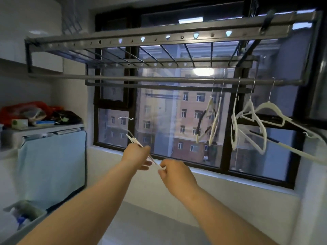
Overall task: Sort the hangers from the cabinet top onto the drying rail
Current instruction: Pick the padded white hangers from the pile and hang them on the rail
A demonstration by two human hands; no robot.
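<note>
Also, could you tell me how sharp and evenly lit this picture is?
Head view: backlit by the window, room dim; lamp glare reflects in the glass; the hanger gripped by the left hand and right hand is motion-blurred; the rail bows slightly from wide-angle distortion.

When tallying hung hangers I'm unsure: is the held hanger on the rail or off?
Off: left hand and right hand hold the hanger below the rail, hook free.

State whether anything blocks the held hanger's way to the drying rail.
Nothing visible does. The white hanger, gripped by left hand and right hand, is below the bare left stretch of the rail; hung hangers occupy only its right end.
</note>
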